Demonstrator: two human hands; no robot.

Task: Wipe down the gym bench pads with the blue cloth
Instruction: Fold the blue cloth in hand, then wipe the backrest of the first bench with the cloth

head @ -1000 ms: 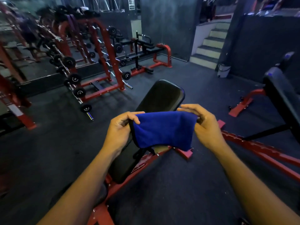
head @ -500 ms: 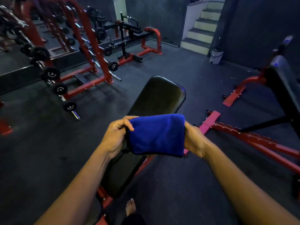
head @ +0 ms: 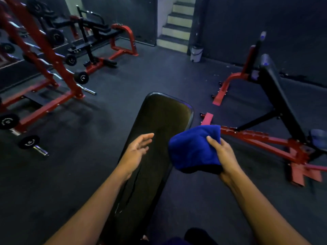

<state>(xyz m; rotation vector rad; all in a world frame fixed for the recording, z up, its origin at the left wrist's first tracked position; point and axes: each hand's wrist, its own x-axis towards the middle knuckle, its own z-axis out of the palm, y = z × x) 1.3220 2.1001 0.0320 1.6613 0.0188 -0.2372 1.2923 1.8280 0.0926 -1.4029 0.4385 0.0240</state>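
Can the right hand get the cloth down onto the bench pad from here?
Probably yes. The right hand grips the cloth beside the pad, with nothing between them; the open left hand hovers over the pad's other side.

A dark floor point(head: 109, 174) carries a long black bench pad point(head: 155, 138) at centre, a red rack point(head: 44, 106) at the left edge, an inclined bench point(head: 276, 96) right, perhaps a bucket point(head: 196, 53) by the far stairs point(head: 177, 27).
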